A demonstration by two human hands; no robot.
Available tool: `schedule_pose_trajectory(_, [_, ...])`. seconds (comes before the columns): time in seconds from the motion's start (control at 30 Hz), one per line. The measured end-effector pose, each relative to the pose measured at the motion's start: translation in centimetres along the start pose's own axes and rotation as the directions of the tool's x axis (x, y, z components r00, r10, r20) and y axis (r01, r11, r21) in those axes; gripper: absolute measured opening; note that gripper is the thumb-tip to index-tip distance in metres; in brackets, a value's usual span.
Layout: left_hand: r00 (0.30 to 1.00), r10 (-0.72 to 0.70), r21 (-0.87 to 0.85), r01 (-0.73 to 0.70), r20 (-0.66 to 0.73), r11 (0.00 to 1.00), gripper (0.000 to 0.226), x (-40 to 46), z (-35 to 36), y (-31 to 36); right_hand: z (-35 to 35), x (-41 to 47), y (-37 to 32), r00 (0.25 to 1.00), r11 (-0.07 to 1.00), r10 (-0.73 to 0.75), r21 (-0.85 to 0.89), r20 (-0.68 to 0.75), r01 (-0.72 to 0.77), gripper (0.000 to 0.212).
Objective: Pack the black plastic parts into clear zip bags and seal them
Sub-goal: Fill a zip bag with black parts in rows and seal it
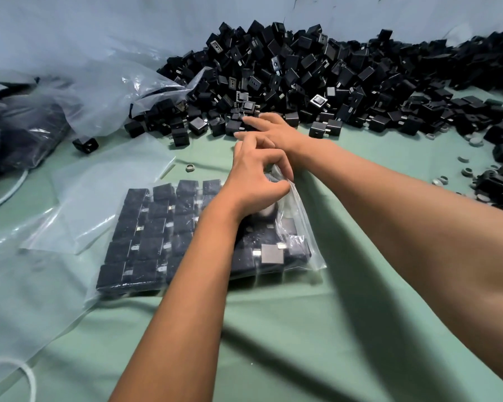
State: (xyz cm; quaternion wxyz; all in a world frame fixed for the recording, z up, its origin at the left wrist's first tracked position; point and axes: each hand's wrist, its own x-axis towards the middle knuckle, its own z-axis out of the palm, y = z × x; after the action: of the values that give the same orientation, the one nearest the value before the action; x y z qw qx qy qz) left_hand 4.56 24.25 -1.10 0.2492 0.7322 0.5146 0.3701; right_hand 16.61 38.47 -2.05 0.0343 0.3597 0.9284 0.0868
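Left forearm: nearest the lens, rising from the near edge of the table across the filled bag.
Bag point(145, 288): clear zip bag lying flat at mid-table on the green cover point(302, 343), packed with black parts point(154, 224) in tidy rows; its right end is bunched and lifted, mouth not yet closed there.
Left hand point(253, 184): over the bag's far right corner, fingers curled, thumb and fingertips pinching the crumpled plastic.
Right hand point(269, 127): crossing behind the left hand, fingers straight and slightly spread, tips touching loose parts at the near foot of the pile; it holds nothing I can make out.
Pile point(317, 71): a big heap of black parts along the far edge, trailing off to the right edge.
Empty bags point(99, 195): flat clear bags just left of the filled one, overlapping its left side.
Big sack point(105, 91): crumpled clear plastic at the far left, some parts inside its mouth.
Ring point(190, 168): a small grey ring on the cover between bag and pile.
Cord point(26, 375): white, at the near left corner.
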Motion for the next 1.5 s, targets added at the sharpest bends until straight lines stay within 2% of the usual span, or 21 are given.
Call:
schedule_pose_trajectory(0.03, [1.000, 0.000, -0.003, 0.000, 0.002, 1.000, 0.013, 0.0, 0.0, 0.0, -0.2, 0.2, -0.4, 0.999, 0.999, 0.024, 0.041, 0.031, -0.026, 0.043])
schedule_pose_trajectory(0.1, [1.000, -0.006, -0.011, 0.006, 0.004, 1.000, 0.012, 0.0, 0.0, 0.0, 0.3, -0.5, -0.8, 0.987, 0.959, 0.136, 0.260, -0.085, -0.109, 0.036])
schedule_pose_trajectory(0.13, [1.000, -0.012, -0.014, 0.012, 0.008, 1.000, 0.012, 0.0, 0.0, -0.1, 0.3, -0.5, -1.3, 0.938, 0.860, 0.317, 0.460, -0.142, -0.222, 0.030])
schedule_pose_trajectory(0.17, [1.000, -0.016, -0.015, 0.016, 0.012, 1.000, 0.014, 0.0, -0.1, -0.1, 0.4, -0.7, -1.9, 0.856, 0.715, 0.491, 0.635, -0.160, -0.291, 0.025])
schedule_pose_trajectory(0.23, [1.000, -0.020, -0.009, 0.020, 0.023, 1.000, 0.016, 0.0, -0.1, -0.1, 0.9, -2.2, -2.6, 0.667, 0.409, 0.732, 0.871, -0.135, -0.273, 0.021])
schedule_pose_trajectory(0.3, [0.999, -0.026, 0.000, 0.026, 0.041, 1.000, 0.017, 0.0, -0.2, 0.0, 1.0, -4.2, -3.2, 0.468, 0.177, 0.880, 0.973, -0.088, -0.150, 0.019])
schedule_pose_trajectory(0.33, [0.998, -0.032, 0.004, 0.032, 0.049, 0.999, 0.017, 0.0, -0.2, 0.1, 0.9, -5.2, -3.3, 0.400, 0.089, 0.915, 0.993, -0.049, -0.082, 0.020])
schedule_pose_trajectory(0.37, [0.998, -0.036, 0.007, 0.036, 0.054, 0.999, 0.017, -0.1, -0.2, 0.2, 0.8, -6.2, -3.7, 0.374, 0.009, 0.927, 1.000, 0.001, -0.024, 0.021])
schedule_pose_trajectory(0.4, [0.998, -0.036, 0.009, 0.035, 0.059, 0.999, 0.017, 0.0, -0.3, 0.2, 0.5, -7.2, -4.0, 0.384, -0.072, 0.922, 0.997, 0.054, 0.034, 0.023])
schedule_pose_trajectory(0.47, [0.997, -0.034, 0.003, 0.034, 0.072, 0.999, 0.017, 0.0, -0.5, 0.2, 0.3, -9.5, -4.8, 0.455, -0.176, 0.883, 0.980, 0.117, 0.090, 0.024])
schedule_pose_trajectory(0.57, [0.996, -0.038, -0.056, 0.043, 0.082, 0.997, 0.017, 0.0, -0.9, 0.2, 0.4, -13.1, -6.2, 0.534, -0.171, 0.831, 0.985, 0.153, -0.016, 0.017])
schedule_pose_trajectory(0.67, [0.996, -0.050, -0.127, 0.060, 0.075, 0.990, 0.014, -0.1, -1.2, 0.0, 0.5, -15.3, -7.5, 0.631, -0.054, 0.772, 0.997, 0.074, -0.051, 0.031])
schedule_pose_trajectory(0.73, [0.996, -0.053, -0.151, 0.063, 0.069, 0.987, 0.012, -0.2, -1.4, 0.0, 0.3, -15.9, -8.2, 0.696, -0.014, 0.718, 1.000, 0.029, -0.026, 0.026])
schedule_pose_trajectory(0.87, [0.997, -0.056, -0.178, 0.064, 0.047, 0.982, 0.012, -0.2, -1.5, 0.0, -0.1, -16.1, -8.4, 0.787, -0.082, 0.615, 0.996, 0.035, 0.019, 0.010])
schedule_pose_trajectory(0.93, [0.997, -0.059, -0.192, 0.066, 0.039, 0.979, 0.013, -0.2, -1.5, 0.0, -0.2, -16.3, -8.3, 0.818, -0.118, 0.575, 0.992, 0.030, 0.047, 0.009])
schedule_pose_trajectory(1.0, [0.998, -0.061, -0.203, 0.066, 0.032, 0.977, 0.013, -0.3, -1.6, 0.0, -0.4, -16.5, -8.4, 0.847, -0.104, 0.531, 0.994, 0.030, 0.030, 0.011])
schedule_pose_trajectory(1.2, [0.997, -0.066, -0.220, 0.070, 0.026, 0.973, 0.013, -0.3, -1.7, 0.0, -0.7, -16.6, -8.4, 0.830, 0.057, 0.555, 0.998, -0.052, 0.024, 0.028])
schedule_pose_trajectory(1.33, [0.997, -0.066, -0.223, 0.071, 0.029, 0.972, 0.012, -0.2, -1.7, 0.0, -0.6, -16.8, -8.0, 0.864, 0.072, 0.502, 0.997, -0.043, 0.007, 0.033])
schedule_pose_trajectory(1.5, [0.998, -0.063, -0.236, 0.067, 0.026, 0.969, 0.012, -0.2, -1.7, -0.1, -0.7, -16.9, -8.0, 0.860, 0.080, 0.509, 0.997, -0.028, -0.015, 0.032])
